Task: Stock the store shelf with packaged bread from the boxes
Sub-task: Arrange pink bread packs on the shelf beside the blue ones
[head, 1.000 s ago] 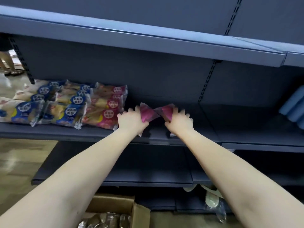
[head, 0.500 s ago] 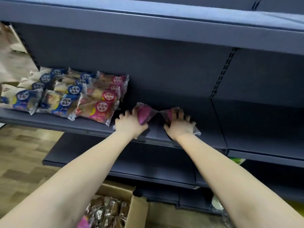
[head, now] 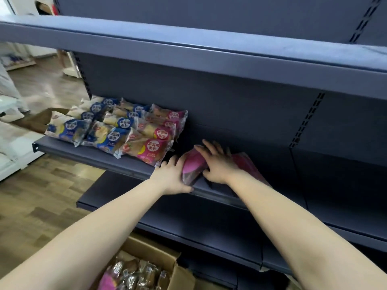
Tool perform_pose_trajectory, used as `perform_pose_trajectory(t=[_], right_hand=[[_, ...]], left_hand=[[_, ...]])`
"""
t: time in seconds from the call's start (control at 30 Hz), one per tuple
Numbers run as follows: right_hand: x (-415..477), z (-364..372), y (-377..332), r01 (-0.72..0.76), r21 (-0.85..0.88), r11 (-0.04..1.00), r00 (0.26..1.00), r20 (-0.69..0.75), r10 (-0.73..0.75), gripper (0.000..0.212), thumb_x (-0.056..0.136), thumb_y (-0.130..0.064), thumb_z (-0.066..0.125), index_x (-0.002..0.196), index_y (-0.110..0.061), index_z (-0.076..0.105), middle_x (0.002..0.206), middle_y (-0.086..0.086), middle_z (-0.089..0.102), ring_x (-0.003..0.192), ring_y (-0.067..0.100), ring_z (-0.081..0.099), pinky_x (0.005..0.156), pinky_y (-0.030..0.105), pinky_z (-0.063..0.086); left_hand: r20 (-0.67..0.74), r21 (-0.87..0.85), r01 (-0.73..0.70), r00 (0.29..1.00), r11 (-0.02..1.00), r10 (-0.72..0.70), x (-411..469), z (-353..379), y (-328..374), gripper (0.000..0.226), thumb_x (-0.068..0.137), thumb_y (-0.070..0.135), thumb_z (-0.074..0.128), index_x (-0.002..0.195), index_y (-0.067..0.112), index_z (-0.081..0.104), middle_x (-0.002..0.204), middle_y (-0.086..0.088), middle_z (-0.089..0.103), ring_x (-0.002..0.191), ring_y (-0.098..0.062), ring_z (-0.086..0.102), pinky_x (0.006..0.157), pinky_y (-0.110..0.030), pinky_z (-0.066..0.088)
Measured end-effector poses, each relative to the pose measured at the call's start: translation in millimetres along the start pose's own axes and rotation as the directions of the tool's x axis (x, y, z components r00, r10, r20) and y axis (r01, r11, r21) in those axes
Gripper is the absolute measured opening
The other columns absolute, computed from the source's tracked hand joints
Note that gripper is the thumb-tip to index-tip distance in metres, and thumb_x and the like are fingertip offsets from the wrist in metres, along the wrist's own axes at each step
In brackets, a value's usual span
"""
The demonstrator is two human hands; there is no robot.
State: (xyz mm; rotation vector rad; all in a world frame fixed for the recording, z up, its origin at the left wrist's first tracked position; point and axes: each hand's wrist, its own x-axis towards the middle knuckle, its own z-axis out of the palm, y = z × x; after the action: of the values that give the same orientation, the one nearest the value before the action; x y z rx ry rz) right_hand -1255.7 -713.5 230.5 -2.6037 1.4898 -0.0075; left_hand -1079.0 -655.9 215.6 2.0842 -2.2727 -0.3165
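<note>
Hidden, left hand: the left hand (head: 171,176) grips the near left side of a magenta plastic-wrapped bread packet (head: 193,166). The fingers curl round it with their tips lost behind the wrapper, and the thumb lies along its lower end.
Hidden, right hand: the right hand (head: 217,164) lies on top of the same packet with its fingers straight and spread. I cannot tell whether the thumb hooks under.
Hidden, neighbour: a second pink plastic packet (head: 248,164) lies just to the right, largely covered by the right hand and forearm.
Hard to read: the print on both packets is smeared and illegible.
Cut off: an open brown cardboard box (head: 176,271) sits at the bottom edge, clipped by the frame and partly behind the left forearm. The clear-wrapped bread packets (head: 134,275) inside it are blurred.
Task thing, place: the held packet rests on the dark blue-grey metal middle shelf (head: 94,154), close to its front lip.
Stocked rows: blue-labelled bread packets (head: 113,139) are on the left and pink-labelled bread packets (head: 150,149) are beside them, all overlapping. The nearest pink one is just beside the left hand.
Edges: the pale blue upper shelf (head: 188,49) overhangs the hands. The dark lower shelf (head: 188,225) juts out beneath the forearms.
Open room: the middle shelf deck runs on rightward past the slotted upright strip (head: 301,130).
Floor: wood-pattern flooring (head: 41,195) lies to the left.
</note>
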Motion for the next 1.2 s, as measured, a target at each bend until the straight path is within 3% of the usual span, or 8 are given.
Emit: perform_pose_trajectory(t=[0.2,0.37,0.53,0.7,0.77,0.83,1.0,1.2], right_hand=[[15.3,17.4,-23.3,0.035,0.016,0.999,0.998,0.059,-0.036,0.086,0.081,-0.031,0.058,0.151,-0.030,0.010,0.159,-0.003,0.005,0.145,0.025,0.001,0.114,0.060,0.010],[8.9,4.3,-19.2,0.016,0.021,1.000,1.000,-0.011,-0.016,0.089,0.079,-0.040,0.063,0.151,-0.032,0.010,0.154,0.000,0.027,0.140,0.024,0.024,0.114,0.053,0.015],[2.0,-12.0,-21.7,-0.018,0.087,0.996,0.988,-0.150,0.031,0.096,0.078,-0.048,0.068,0.151,-0.034,0.006,0.152,0.001,0.033,0.135,0.024,0.036,0.112,0.042,0.025],[-9.9,-19.5,-29.2,-0.094,-0.079,0.992,0.963,-0.261,0.071,0.101,0.079,-0.053,0.064,0.153,-0.029,-0.001,0.153,0.003,0.027,0.138,0.026,0.028,0.117,0.051,0.008],[-14.8,-14.5,-34.2,-0.134,-0.184,0.974,0.932,-0.357,0.061,0.104,0.073,-0.054,0.069,0.153,-0.021,0.012,0.147,0.007,0.037,0.134,0.031,0.035,0.112,0.064,0.005],[-18.4,-8.1,-41.0,-0.177,-0.268,0.947,0.893,-0.449,0.040,0.108,0.057,-0.053,0.080,0.146,-0.012,0.035,0.132,0.012,0.053,0.121,0.035,0.050,0.103,0.073,0.016],[-22.6,0.1,-56.6,-0.300,-0.281,0.912,0.855,-0.503,0.127,0.103,0.041,-0.051,0.084,0.129,-0.007,0.055,0.094,0.011,0.066,0.084,0.031,0.065,0.094,0.064,0.039],[-24.8,-3.8,-60.2,-0.482,-0.191,0.855,0.777,-0.544,0.316,0.093,0.041,-0.045,0.085,0.121,-0.005,0.058,0.089,0.014,0.065,0.075,0.035,0.064,0.083,0.053,0.050]], left_hand=[[-0.119,-0.120,-0.114,0.988,0.986,0.100,-7.8,3.5,-28.1,0.092,0.073,0.042,0.068,0.149,0.028,0.019,0.149,-0.003,0.029,0.132,-0.031,0.037,0.100,-0.043,0.043],[-0.229,-0.237,-0.237,0.956,0.942,0.182,-7.3,-11.6,-36.8,0.067,0.076,0.048,0.064,0.137,0.031,0.042,0.128,0.002,0.053,0.113,-0.022,0.055,0.087,-0.040,0.050],[-0.207,-0.543,-0.134,0.978,0.829,0.022,0.4,-43.3,-26.3,0.043,0.092,0.043,0.053,0.127,0.018,0.053,0.121,-0.009,0.062,0.113,-0.026,0.056,0.082,-0.026,0.041],[-0.077,-0.831,0.005,0.989,0.557,-0.125,10.5,-62.7,-24.5,0.057,0.098,0.050,0.036,0.142,0.014,0.040,0.140,-0.011,0.049,0.126,-0.029,0.047,0.096,-0.030,0.041],[0.009,-0.905,0.075,0.988,0.419,-0.157,16.4,-61.6,-26.2,0.060,0.097,0.053,0.036,0.143,0.014,0.039,0.139,-0.010,0.049,0.123,-0.029,0.050,0.090,-0.035,0.047],[0.099,-0.939,0.150,0.980,0.311,-0.174,21.0,-59.5,-25.6,0.066,0.094,0.058,0.037,0.142,0.012,0.038,0.135,-0.010,0.053,0.115,-0.028,0.056,0.080,-0.034,0.047],[0.164,-0.945,0.190,0.980,0.267,-0.117,23.9,-52.0,-28.5,0.075,0.086,0.072,0.036,0.133,0.016,0.046,0.094,-0.001,0.063,0.086,-0.020,0.062,0.071,-0.033,0.049],[0.121,-0.961,0.123,0.992,0.248,-0.024,38.6,-56.7,-39.7,0.063,0.089,0.064,0.043,0.122,0.012,0.056,0.093,-0.004,0.067,0.084,-0.022,0.066,0.073,-0.036,0.055]])
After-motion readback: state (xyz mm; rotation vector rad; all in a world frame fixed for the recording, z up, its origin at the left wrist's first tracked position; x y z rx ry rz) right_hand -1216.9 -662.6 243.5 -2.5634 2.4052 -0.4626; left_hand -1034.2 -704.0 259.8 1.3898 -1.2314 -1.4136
